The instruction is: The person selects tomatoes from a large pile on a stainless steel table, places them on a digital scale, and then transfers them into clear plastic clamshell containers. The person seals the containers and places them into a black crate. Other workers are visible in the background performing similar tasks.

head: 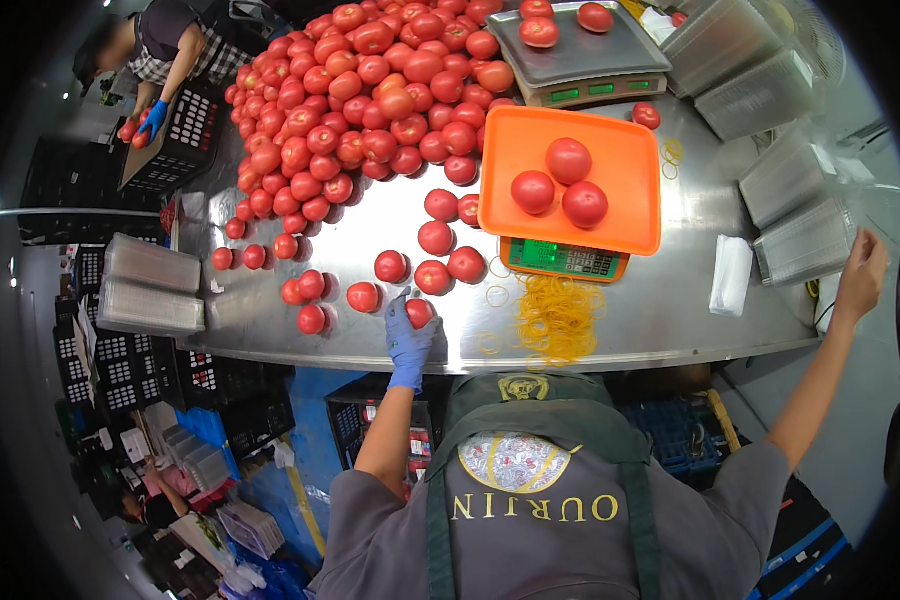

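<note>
My left hand (409, 337), in a blue glove, reaches over the front edge of the steel table. Its thumb and fingers are around a red tomato (419, 313) resting on the tabletop. Several loose tomatoes (433, 277) lie just beyond it. Far to the right, my bare right hand (862, 274) is raised beside a stack of clear plastic containers (806, 240). Its fingers are bent; whether they touch or pinch anything is unclear. Between my hands, three tomatoes (568, 161) sit on an orange tray (630, 229), which rests on a small digital scale (562, 259).
A large tomato heap (375, 97) covers the table's (667, 330) far side. Behind the tray stands a larger scale (577, 45) with three tomatoes. Yellow rubber bands (559, 319) and folded white paper (730, 276) lie nearby. Container stacks (150, 285) stand left. A co-worker (172, 52) handles tomatoes at a crate.
</note>
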